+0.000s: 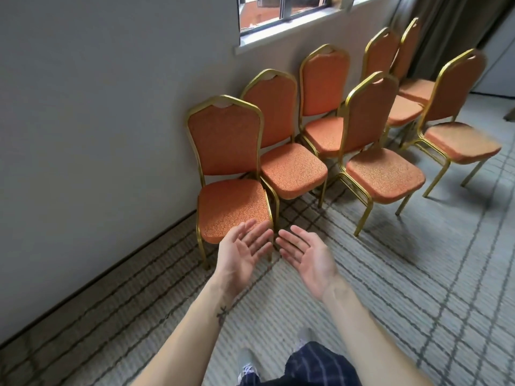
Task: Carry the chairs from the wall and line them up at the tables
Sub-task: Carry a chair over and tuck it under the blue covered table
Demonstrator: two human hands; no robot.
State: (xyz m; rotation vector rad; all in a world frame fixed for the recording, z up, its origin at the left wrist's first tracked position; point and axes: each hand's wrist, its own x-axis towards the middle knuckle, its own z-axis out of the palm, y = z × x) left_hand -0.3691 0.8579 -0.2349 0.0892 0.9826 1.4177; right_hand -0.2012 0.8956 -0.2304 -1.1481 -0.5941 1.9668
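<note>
Both hands, left hand [242, 253] and right hand [306, 257], spread empty before the nearest chair [231, 174]; stiff, probably light, I'd grip its backrest frame.

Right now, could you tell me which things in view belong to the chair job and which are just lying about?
Job: nearest chair, other orange chairs, left hand, right hand (both open, holding nothing).
Just there: window, curtain, patterned carpet, wall.
</note>
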